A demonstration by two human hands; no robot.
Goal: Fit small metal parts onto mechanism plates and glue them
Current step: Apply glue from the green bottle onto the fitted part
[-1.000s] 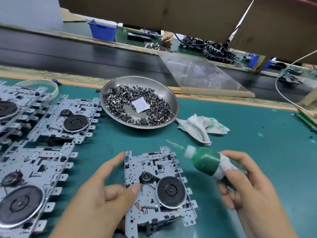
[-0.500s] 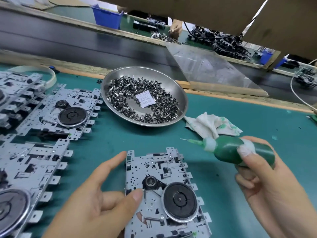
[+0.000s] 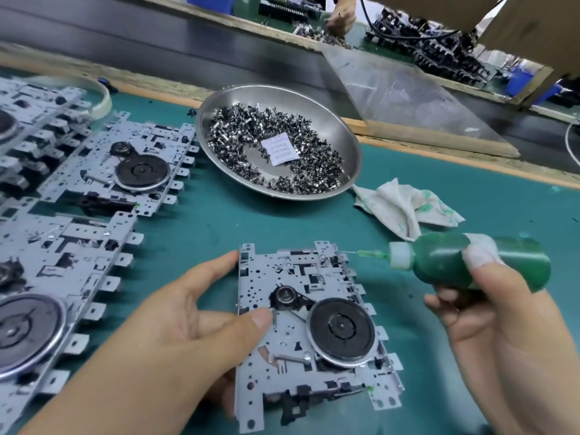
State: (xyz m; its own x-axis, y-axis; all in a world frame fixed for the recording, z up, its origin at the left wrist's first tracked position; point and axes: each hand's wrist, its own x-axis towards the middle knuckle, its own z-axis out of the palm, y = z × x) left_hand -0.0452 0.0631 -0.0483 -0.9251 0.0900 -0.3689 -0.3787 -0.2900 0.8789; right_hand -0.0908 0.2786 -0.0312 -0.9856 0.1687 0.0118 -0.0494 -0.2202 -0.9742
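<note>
Plates and dish sit on green mat beside conveyor.

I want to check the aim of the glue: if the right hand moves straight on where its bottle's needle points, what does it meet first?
Probably the mechanism plate. The right hand holds the glue bottle with the needle aimed left at the plate's far right corner; height above it is unclear.

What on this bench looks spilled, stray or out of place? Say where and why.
A green smear sits on the near right corner of the plate that the left hand holds. The rag beside the dish carries green stains. A paper slip lies among the dish's metal parts.
</note>
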